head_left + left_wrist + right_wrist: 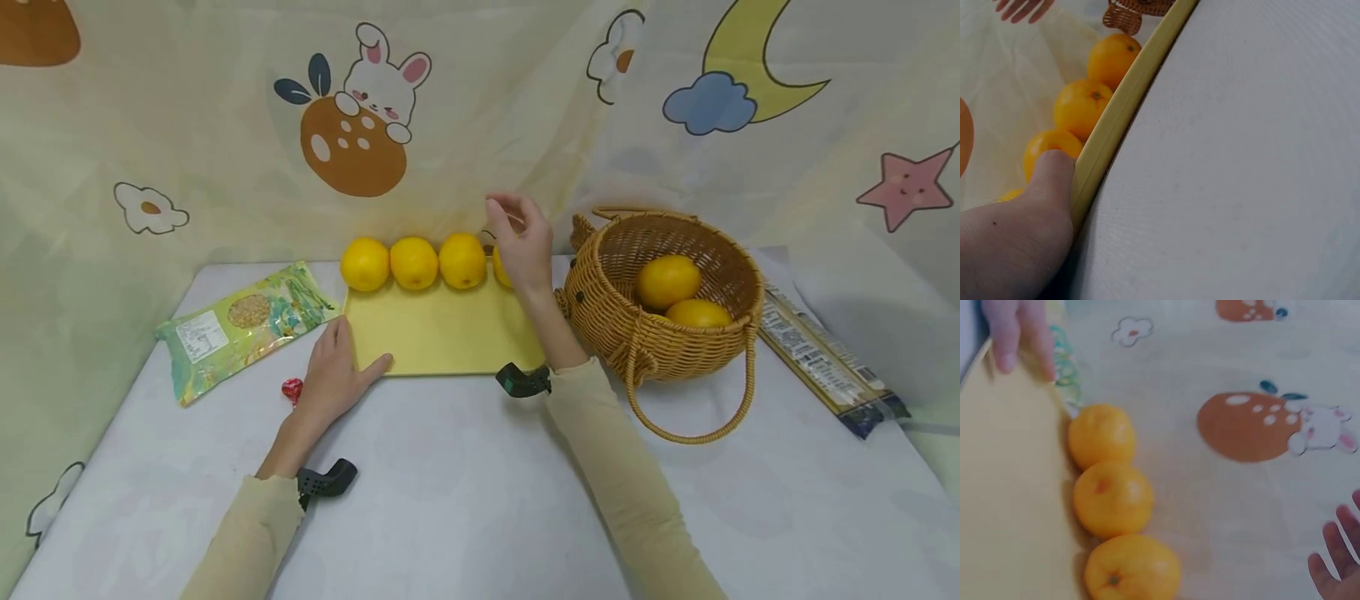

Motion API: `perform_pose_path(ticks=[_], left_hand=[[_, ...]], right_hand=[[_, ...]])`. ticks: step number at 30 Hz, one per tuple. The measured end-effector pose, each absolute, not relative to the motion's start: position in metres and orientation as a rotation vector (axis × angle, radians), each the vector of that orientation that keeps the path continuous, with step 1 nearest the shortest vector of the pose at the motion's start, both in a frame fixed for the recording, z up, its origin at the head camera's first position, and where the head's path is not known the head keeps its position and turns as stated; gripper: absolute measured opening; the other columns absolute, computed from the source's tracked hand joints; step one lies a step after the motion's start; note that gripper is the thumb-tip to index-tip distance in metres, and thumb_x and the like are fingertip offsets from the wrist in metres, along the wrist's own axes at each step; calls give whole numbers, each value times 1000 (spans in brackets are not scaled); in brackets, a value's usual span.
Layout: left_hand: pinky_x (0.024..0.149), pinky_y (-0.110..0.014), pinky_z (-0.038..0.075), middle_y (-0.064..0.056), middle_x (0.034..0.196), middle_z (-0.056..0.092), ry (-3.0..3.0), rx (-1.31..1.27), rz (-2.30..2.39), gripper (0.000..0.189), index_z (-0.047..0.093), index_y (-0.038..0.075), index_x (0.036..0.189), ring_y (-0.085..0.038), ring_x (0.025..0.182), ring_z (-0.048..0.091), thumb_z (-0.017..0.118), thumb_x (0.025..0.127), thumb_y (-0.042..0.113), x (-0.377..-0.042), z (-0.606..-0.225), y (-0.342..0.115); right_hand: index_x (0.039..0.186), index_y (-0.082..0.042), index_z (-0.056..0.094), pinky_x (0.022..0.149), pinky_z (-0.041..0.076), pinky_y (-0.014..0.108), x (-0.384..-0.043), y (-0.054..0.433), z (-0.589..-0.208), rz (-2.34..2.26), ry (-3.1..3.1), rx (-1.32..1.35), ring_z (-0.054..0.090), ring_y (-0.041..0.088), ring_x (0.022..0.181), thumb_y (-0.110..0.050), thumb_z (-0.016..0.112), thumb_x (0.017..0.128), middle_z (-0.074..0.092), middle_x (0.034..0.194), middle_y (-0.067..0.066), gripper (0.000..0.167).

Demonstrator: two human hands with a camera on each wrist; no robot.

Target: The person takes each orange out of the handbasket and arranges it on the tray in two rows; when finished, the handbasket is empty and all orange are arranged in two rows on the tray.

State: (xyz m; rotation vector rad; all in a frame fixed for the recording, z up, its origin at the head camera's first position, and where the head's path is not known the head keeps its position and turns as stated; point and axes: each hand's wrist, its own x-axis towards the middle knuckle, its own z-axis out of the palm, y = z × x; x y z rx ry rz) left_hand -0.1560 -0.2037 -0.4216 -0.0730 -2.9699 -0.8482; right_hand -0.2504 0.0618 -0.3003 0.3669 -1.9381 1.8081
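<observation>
**Row of four oranges [413, 263] lines the top edge of a yellow board [442, 333]**

In my head view, the board lies near the centre of the frame on a white tabletop [450, 483]. The left hand [333, 371] touches its lower-left corner, fingers and thumb extended, so that grip is relaxed. The right hand [522, 242] is up at the centre, partly hiding the rightmost orange; its fingers bend loosely and I see nothing in that grip. Right of centre, a wicker basket [607, 329] holds two more oranges [667, 282]. A green packet [247, 325] and a small red sweet [291, 389] lie at left, a long package [832, 367] at right.

In my left wrist view, the thumb at lower left lies against the board's edge; the row runs beyond it, upper left.

In my right wrist view, three oranges of the row stack up lower centre, left-hand fingers touch the board at upper left, and right-hand fingers spread at lower right.
</observation>
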Motion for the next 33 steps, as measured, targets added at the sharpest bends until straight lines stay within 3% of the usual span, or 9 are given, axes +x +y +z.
perform_pose_path(ticks=[10,21,29,33], left_hand=[[114,-57,23,-29,153,19,-2966,-80,-842,98,11,-9,150,-46,134,27,62,89,48,-155,-423,-204],[115,-58,20,-30,154,17,-2984,-72,-856,99,9,-10,150,-47,137,24,61,89,48,-152,-423,-205],[115,-58,20,-31,154,17,-2969,-81,-851,99,10,-11,150,-47,136,24,62,89,47,-152,-422,-205],[116,-58,20,-30,155,15,-2980,-74,-848,100,8,-10,151,-47,138,22,61,89,49,-154,-422,-204]], right_hand=[[96,-9,66,93,54,32,-210,74,-257,2136,-1811,692,67,11,89,-9,53,97,69,91,-8,13],[92,-17,69,84,57,31,-194,100,-242,2043,-1680,934,69,13,81,-5,51,93,72,90,-6,22],[93,-4,68,82,57,30,-173,131,-214,2097,-1603,1053,67,20,82,-7,54,93,72,91,5,15],[94,-1,67,82,57,28,-186,159,-200,2066,-1896,1108,67,20,81,-5,53,94,71,92,7,14]])
